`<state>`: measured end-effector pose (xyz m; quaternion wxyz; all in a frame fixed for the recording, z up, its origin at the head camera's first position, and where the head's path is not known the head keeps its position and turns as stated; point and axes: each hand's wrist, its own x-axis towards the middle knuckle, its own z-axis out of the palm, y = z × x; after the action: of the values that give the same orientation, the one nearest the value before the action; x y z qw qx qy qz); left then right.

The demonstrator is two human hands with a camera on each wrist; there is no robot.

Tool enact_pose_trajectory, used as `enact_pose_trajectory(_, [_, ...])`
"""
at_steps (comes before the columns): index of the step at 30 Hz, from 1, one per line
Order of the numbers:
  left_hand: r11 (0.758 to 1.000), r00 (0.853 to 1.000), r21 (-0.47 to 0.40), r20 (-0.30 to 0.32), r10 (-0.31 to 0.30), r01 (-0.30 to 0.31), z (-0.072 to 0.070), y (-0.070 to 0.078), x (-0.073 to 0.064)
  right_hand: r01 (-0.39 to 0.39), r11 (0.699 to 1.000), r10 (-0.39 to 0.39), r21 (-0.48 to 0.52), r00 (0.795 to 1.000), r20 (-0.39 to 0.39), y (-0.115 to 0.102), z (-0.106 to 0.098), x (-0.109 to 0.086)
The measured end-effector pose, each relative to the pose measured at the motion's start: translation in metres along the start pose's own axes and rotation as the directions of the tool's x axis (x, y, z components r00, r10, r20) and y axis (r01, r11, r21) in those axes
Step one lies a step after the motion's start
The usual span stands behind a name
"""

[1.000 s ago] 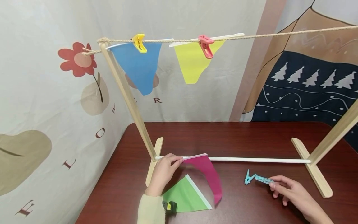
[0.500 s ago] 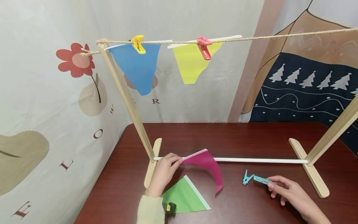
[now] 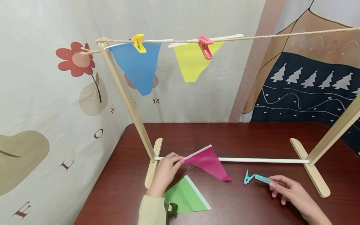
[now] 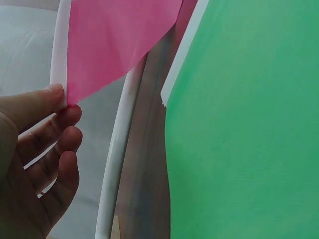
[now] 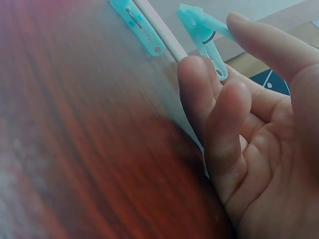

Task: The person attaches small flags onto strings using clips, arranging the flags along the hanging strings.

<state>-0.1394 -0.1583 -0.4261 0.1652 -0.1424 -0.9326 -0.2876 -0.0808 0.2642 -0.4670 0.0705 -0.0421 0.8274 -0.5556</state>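
Note:
My left hand [image 3: 166, 170] pinches one end of the white strip along the magenta pennant [image 3: 206, 162] between thumb and fingertips. The pennant stretches to the right in front of the white rod, its tip low at the right. Below it a green pennant [image 3: 185, 195] with a white edge lies on the table, partly behind the left wrist. At the right, my right hand [image 3: 289, 189] grips a light blue clothespin [image 5: 202, 27] by its handle ends, thumb on one arm. A second light blue clothespin [image 3: 248, 178] lies on the table just left of the held one.
Overhead runs a twine line [image 3: 281, 35] tied to a wooden post [image 3: 126, 97]. On it hang a blue pennant [image 3: 139, 68] under a yellow clip [image 3: 139, 43] and a yellow pennant [image 3: 191, 65] under a red clip [image 3: 205, 47]. A white rod [image 3: 261, 160] joins the wooden feet.
The magenta pennant's far end has risen, and its drooping tip has swung up and right, so it spreads flatter. The right hand holds the clothespin in nearly the same spot.

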Motion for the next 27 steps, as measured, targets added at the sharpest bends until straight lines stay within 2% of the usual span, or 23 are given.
enact_pose_trajectory(4, [1.0,1.0,-0.005,0.004,-0.006,0.006,0.001,0.003,0.001,0.004,1.0,-0.004,0.011,1.0,-0.005,0.0,-0.002,-0.001])
enact_pose_trajectory(11, [1.0,1.0,0.016,-0.005,0.022,-0.022,0.004,0.005,0.0,-0.005,0.995,0.006,0.103,1.0,-0.01,-0.001,-0.003,-0.002])
enact_pose_trajectory(17, [0.998,0.998,0.019,-0.032,0.053,-0.053,0.005,0.007,0.0,0.05,0.981,-0.045,0.186,0.999,-0.031,0.002,-0.003,-0.002])
enact_pose_trajectory(22, [0.997,0.996,0.009,-0.046,0.073,-0.073,0.003,0.009,0.001,0.144,0.95,-0.141,0.276,0.99,-0.031,0.006,-0.003,0.0])
enact_pose_trajectory(27, [0.997,0.996,0.001,-0.05,0.072,-0.072,0.002,0.011,0.001,0.203,0.903,-0.215,0.378,0.977,-0.011,0.008,-0.005,0.004])
